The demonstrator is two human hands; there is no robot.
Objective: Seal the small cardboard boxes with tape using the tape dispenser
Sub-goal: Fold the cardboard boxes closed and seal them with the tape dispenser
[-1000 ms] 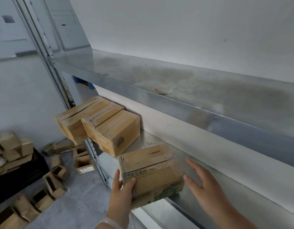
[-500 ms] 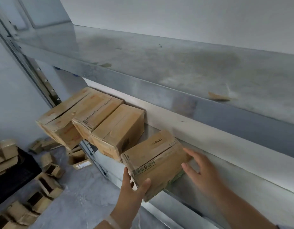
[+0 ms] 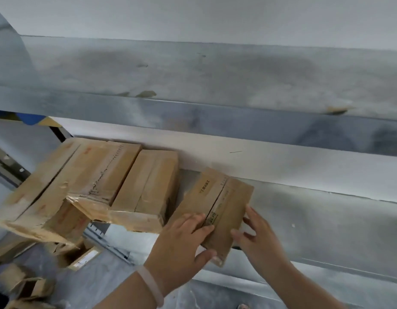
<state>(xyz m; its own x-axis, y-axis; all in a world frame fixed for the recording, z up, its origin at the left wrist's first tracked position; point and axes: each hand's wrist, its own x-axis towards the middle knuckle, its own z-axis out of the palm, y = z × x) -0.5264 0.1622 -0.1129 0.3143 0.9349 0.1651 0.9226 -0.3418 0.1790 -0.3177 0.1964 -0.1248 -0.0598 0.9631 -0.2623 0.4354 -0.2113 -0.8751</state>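
So from the head cam we're facing a white wall point(image 3: 193, 16) with a grey metal rack against it. The upper shelf point(image 3: 193, 70) is dull and smudgy, with a couple of scraps of cardboard point(image 3: 146, 94) on its front edge. Under it is the lower shelf point(image 3: 322, 221), where the boxes are.

The small cardboard box point(image 3: 224, 197) we're handling lies flat on that lower shelf, turned at an angle, far end close to the back wall and near corner out at the shelf's front edge. Its top flaps are closed with a seam down the middle and some printed text on top.

Our left hand point(image 3: 182, 239) grips the near end of it: fingers lying together across the top, thumb hooked round the near corner. There's a pale wristband point(image 3: 151, 284) on that wrist. Our right hand point(image 3: 257, 237) is spread out, fingers straight and apart, with the tips touching the box's right side.

To the left, with a small gap between, is a row of taped boxes point(image 3: 148, 186) lying side by side, the leftmost ones hanging off the shelf end.

Bottom left, more little boxes point(image 3: 25, 284) are scattered on the grey floor point(image 3: 108, 279), some with their flaps open
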